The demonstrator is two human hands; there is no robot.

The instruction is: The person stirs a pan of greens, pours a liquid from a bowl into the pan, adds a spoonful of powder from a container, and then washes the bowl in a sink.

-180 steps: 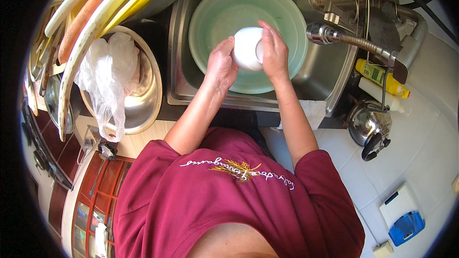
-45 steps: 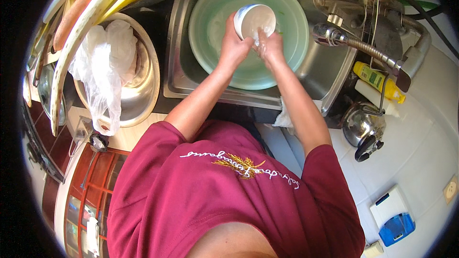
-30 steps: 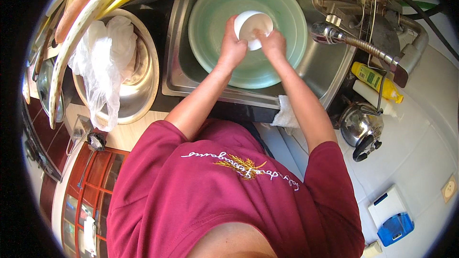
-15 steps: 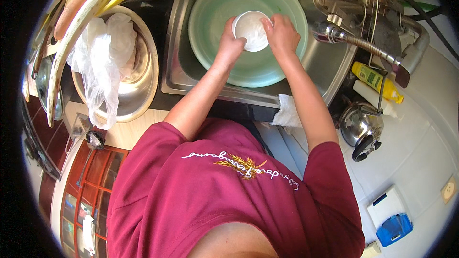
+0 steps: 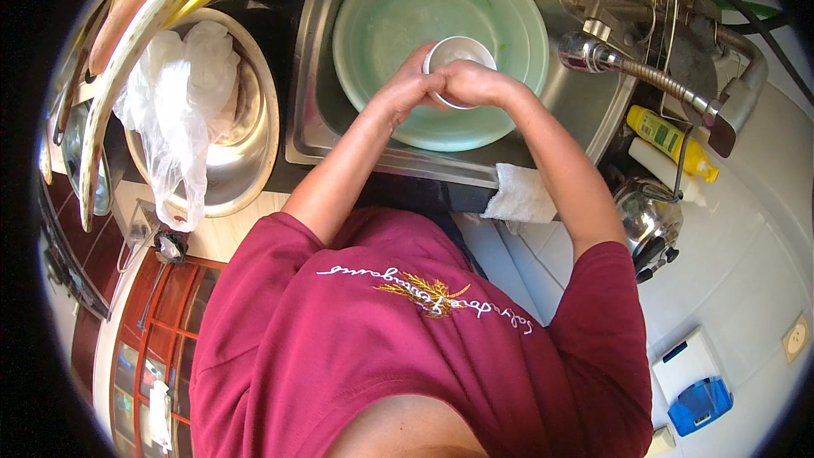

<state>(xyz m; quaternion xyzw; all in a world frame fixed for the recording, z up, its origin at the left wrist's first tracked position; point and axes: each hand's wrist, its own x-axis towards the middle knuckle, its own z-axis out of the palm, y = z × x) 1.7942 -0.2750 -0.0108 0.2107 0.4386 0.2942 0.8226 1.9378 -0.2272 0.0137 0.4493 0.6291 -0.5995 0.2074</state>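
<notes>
Over the pale green basin (image 5: 365,42) I hold a white cup (image 5: 460,44), its round mouth facing up. My left hand (image 5: 409,86) is closed round its left side. Bent in at the wrist, my right hand (image 5: 475,85) curls over the near rim, with its fingertips hidden inside the cup. Both hands touch near the cup's lower left. Shallow water seems to lie in the basin, with a few small green bits in it.
The basin sits in a steel sink (image 5: 309,110). A tap with a flexible hose (image 5: 636,69) reaches in from the right, near a yellow bottle (image 5: 666,137) and a shiny kettle (image 5: 649,216). To the left, a metal bowl (image 5: 270,131) holds a clear plastic bag (image 5: 182,89). A white cloth (image 5: 519,193) hangs at the sink's front.
My right hand has moved from the cup's right side to its near rim, fingers now inside, elbow swung outward. The cup has shifted slightly right and tilted.
</notes>
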